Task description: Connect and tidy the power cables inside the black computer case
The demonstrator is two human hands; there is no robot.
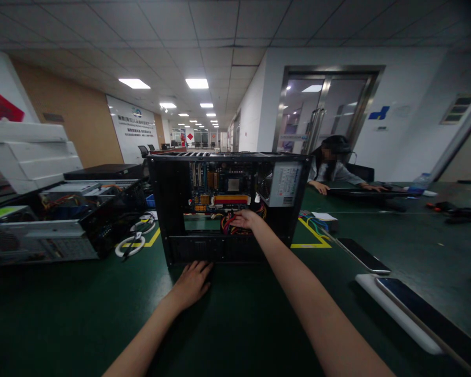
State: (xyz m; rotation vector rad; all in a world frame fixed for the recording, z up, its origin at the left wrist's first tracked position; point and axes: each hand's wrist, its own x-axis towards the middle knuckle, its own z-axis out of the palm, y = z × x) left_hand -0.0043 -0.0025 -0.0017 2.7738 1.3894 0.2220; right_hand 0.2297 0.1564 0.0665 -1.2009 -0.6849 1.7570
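In front of me an open black computer case (196, 250) stands on the green table, its inside facing me. The motherboard (233, 184) with red and yellow memory slots shows inside, and a silver power supply (286, 184) sits at its upper right. My right hand (246, 220) reaches into the case, with its fingers closed on a bundle of coloured power cables (226, 224) below the board. My left hand (192, 283) lies on the table with its fingers apart, the tips at the lower front edge of the case. It holds nothing.
Left stand another opened computer case (55, 220), white boxes (27, 149) and a coiled white cable (130, 245). To the right lie loose coloured wires (317, 224), a dark phone (363, 255) and another phone (427, 309) beside a white slab. A person (333, 162) sits across the table.
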